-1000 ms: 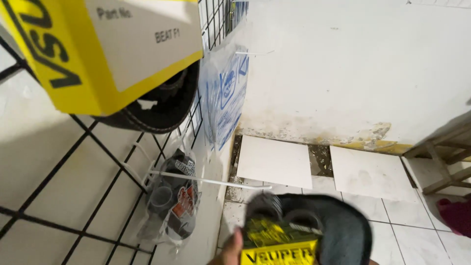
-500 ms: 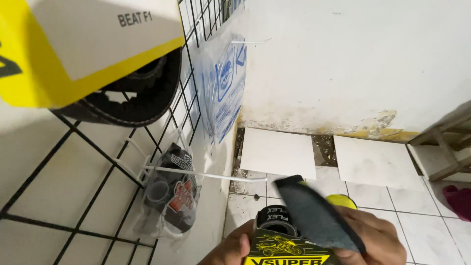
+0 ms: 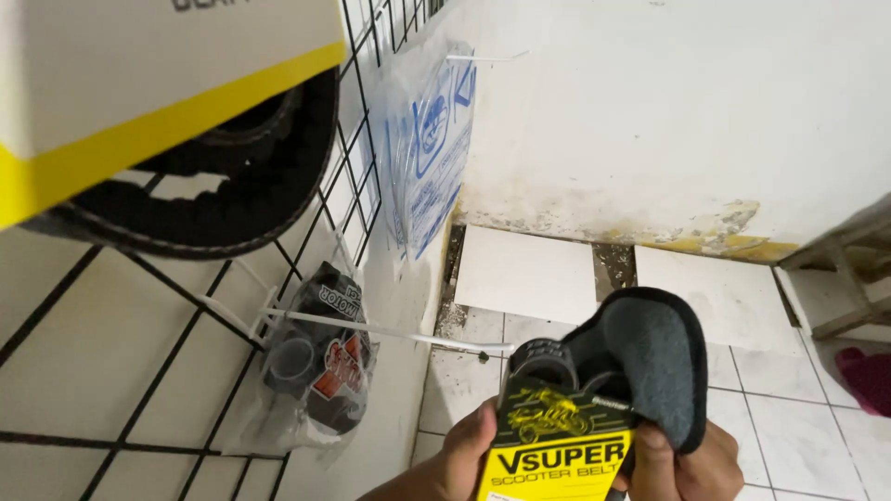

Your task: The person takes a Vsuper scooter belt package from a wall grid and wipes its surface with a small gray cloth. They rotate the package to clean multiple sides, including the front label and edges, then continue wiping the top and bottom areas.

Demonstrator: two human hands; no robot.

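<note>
Both hands, left hand and right hand, are gripping the sleeved belt just below the peg; keeping it level should help.

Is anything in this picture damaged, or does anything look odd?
Yes. Along the foot of the white wall the paint has peeled and is stained yellow-brown. On the floor beside it, two large white tiles lie loose, with dirty gaps around them. The belt in both hands looks intact.
</note>
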